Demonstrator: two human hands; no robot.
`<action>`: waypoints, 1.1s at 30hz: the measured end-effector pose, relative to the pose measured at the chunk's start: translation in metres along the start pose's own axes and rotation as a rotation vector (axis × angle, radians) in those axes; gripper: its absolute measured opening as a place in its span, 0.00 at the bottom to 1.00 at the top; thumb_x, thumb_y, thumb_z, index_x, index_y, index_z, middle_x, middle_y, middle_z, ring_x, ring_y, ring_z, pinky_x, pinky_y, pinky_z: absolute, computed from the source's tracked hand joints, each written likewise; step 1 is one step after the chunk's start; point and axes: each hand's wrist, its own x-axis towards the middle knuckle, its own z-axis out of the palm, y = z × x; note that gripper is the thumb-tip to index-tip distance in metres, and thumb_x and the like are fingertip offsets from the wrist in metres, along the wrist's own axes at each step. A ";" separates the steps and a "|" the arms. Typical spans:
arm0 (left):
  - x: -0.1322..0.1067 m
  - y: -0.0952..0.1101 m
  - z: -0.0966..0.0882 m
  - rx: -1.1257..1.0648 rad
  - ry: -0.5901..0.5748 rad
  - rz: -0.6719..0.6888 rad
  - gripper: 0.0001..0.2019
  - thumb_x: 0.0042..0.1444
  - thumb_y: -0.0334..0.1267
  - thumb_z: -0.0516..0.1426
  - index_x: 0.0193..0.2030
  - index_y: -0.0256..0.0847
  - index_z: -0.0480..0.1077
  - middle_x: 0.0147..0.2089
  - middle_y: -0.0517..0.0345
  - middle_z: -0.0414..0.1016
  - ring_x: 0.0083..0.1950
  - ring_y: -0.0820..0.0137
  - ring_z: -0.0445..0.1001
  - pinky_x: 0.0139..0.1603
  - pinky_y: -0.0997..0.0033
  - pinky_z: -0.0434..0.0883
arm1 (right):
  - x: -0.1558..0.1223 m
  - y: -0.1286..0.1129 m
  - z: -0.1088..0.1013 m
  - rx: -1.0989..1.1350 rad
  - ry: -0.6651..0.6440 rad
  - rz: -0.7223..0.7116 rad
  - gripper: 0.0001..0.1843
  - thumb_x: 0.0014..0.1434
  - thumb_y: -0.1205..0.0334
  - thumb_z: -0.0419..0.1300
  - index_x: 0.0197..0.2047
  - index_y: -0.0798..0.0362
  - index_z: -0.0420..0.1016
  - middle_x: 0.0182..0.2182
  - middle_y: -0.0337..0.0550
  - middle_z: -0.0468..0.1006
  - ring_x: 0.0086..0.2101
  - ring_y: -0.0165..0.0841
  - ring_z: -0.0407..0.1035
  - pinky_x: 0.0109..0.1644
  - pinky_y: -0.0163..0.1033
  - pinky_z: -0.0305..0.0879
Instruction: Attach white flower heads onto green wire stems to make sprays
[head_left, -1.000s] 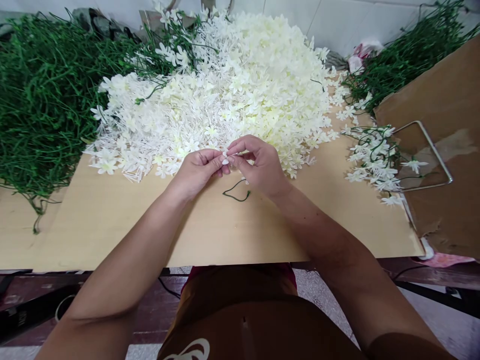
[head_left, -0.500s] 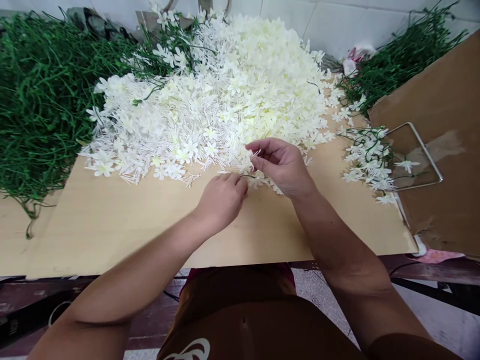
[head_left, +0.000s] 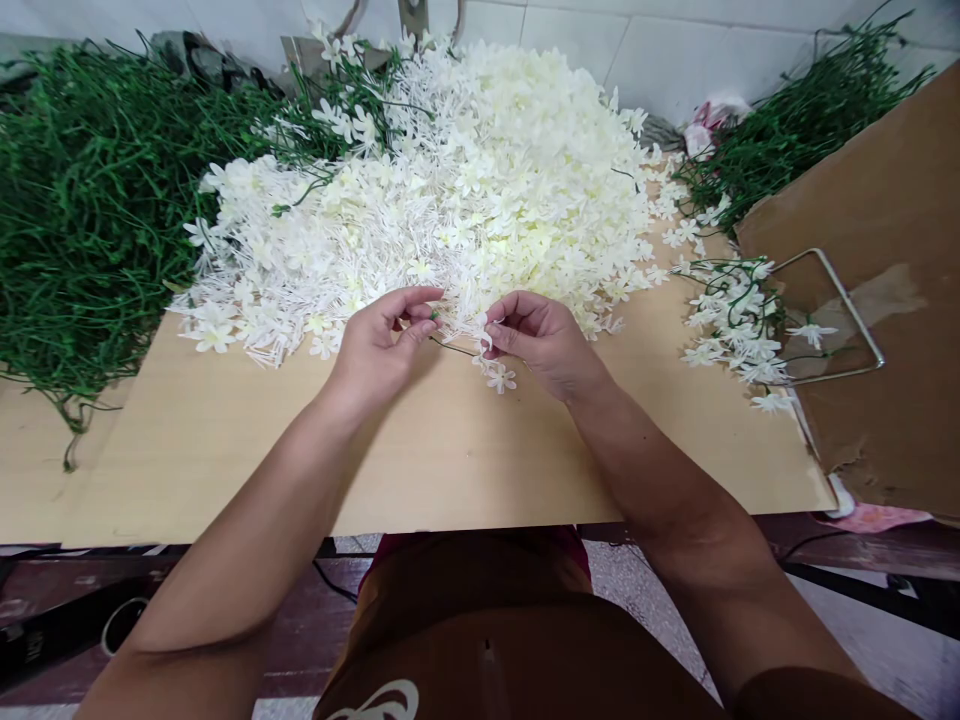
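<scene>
My left hand point(head_left: 386, 345) pinches the green end of an artificial flower stem point(head_left: 454, 347) between thumb and forefinger. The thin stem runs right, toward white blossoms point(head_left: 500, 377) hanging just below my right hand point(head_left: 540, 340). That hand is closed in a pinch on a small white artificial flower, mostly covered by the fingers. Both hands are over the near edge of a large heap of loose white and cream artificial flowers point(head_left: 525, 180). Many of these have thin pale stalks.
Green artificial stems point(head_left: 90, 200) are piled at the left, with another bunch point(head_left: 802, 130) at the back right. Finished-looking white flower sprays point(head_left: 739, 320) lie by a bent metal wire frame point(head_left: 851, 300) and a cardboard box point(head_left: 877, 220). A tiled wall point(head_left: 675, 50) stands behind the board point(head_left: 225, 440).
My left hand has moved left and up, turning so its thumb and forefinger show on the green stem end. My right hand has shifted slightly left and down, still pinching.
</scene>
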 end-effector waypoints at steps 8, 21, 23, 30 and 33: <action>0.003 -0.002 0.001 -0.124 -0.073 -0.175 0.03 0.47 0.34 0.64 0.27 0.38 0.75 0.25 0.59 0.74 0.30 0.71 0.71 0.36 0.71 0.69 | 0.000 0.000 0.005 -0.007 0.007 -0.064 0.23 0.40 0.46 0.74 0.28 0.53 0.71 0.22 0.32 0.71 0.23 0.23 0.65 0.30 0.33 0.68; -0.001 -0.003 0.014 -0.300 -0.235 -0.244 0.17 0.43 0.49 0.68 0.26 0.39 0.71 0.24 0.59 0.70 0.25 0.75 0.63 0.24 0.75 0.59 | 0.000 0.009 0.006 -0.138 0.063 -0.114 0.22 0.44 0.46 0.72 0.29 0.52 0.70 0.23 0.34 0.71 0.27 0.26 0.67 0.33 0.36 0.67; -0.001 -0.003 0.015 -0.304 -0.238 -0.248 0.17 0.43 0.50 0.69 0.26 0.39 0.71 0.24 0.59 0.70 0.24 0.75 0.62 0.24 0.75 0.58 | -0.001 0.008 0.007 -0.180 0.069 -0.118 0.21 0.44 0.47 0.72 0.29 0.52 0.70 0.24 0.35 0.72 0.27 0.27 0.67 0.32 0.35 0.66; -0.001 -0.008 0.013 -0.275 -0.273 -0.262 0.20 0.43 0.52 0.68 0.26 0.39 0.67 0.20 0.64 0.62 0.20 0.78 0.54 0.20 0.76 0.50 | -0.004 0.009 0.011 -0.314 0.110 -0.194 0.15 0.47 0.54 0.70 0.29 0.52 0.70 0.25 0.34 0.72 0.27 0.26 0.67 0.35 0.36 0.68; -0.001 -0.009 0.013 -0.261 -0.305 -0.272 0.20 0.43 0.51 0.68 0.26 0.38 0.66 0.20 0.64 0.61 0.20 0.79 0.54 0.20 0.77 0.50 | -0.003 0.010 0.009 -0.315 0.072 -0.147 0.13 0.48 0.55 0.68 0.31 0.53 0.71 0.27 0.35 0.73 0.26 0.25 0.67 0.32 0.34 0.67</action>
